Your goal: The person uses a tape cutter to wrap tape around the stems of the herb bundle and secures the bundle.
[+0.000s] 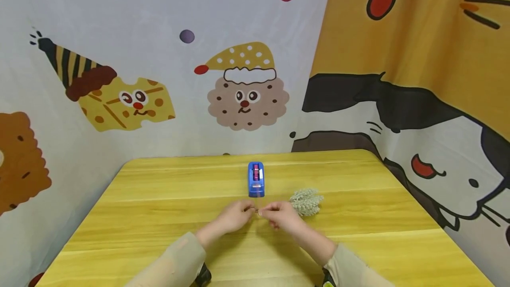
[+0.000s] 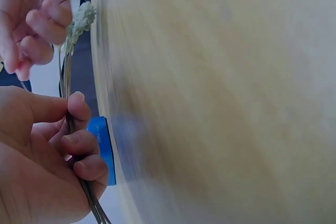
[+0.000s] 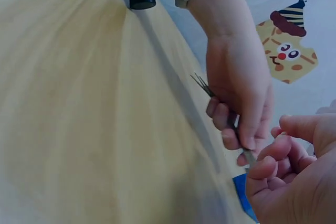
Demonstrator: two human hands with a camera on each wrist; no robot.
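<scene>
A bunch of dried flowers (image 1: 307, 202) with pale grey-green heads lies sideways, heads to the right. My left hand (image 1: 234, 216) grips its thin stems; the left wrist view shows the thumb and forefinger pinching the stems (image 2: 67, 77) below the heads, the other fingers curled round them. The cut ends (image 3: 199, 83) stick out beyond that hand. Just to its right, my right hand (image 1: 283, 216) brings thumb and forefinger together on a small thin strip, whose material is too small to tell. Beyond both hands stands a blue tape dispenser (image 1: 256, 180) with a pinkish-red roll.
The wooden table (image 1: 159, 220) reaches round both hands, with its far edge behind the dispenser. A cartoon-printed cloth (image 1: 159, 25) hangs behind the table and along its sides. Black wrist straps (image 1: 204, 274) show by the sleeves.
</scene>
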